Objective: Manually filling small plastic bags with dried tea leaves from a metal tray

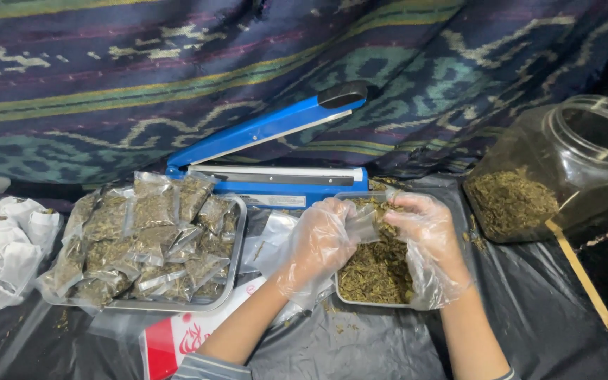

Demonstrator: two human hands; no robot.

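Here, largest first.
Sealer: a blue heat sealer point(269, 151) is seen behind, its arm raised.
Jar: a clear jar point(550, 169) of dried herb is laid tilted at the right.
Tray: a metal tray point(237, 243) is piled with filled packets.
Container: a clear container point(374, 271) of dried herb is set under both hands.
Left hand: the gloved left hand point(314, 246) is closed on a small clear pouch point(364, 224).
Right hand: the gloved right hand point(423, 236) is pinched at the pouch mouth.

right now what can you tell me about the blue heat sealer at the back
The sealer is a blue impulse type with a long hinged arm raised at a slant, tipped by a black handle at the upper right. Its base lies flat with a pale sealing strip along the top. It sits on black plastic sheeting against a patterned cloth, behind the steel tray of filled bags and the tub of dried leaves. Neither hand touches it.
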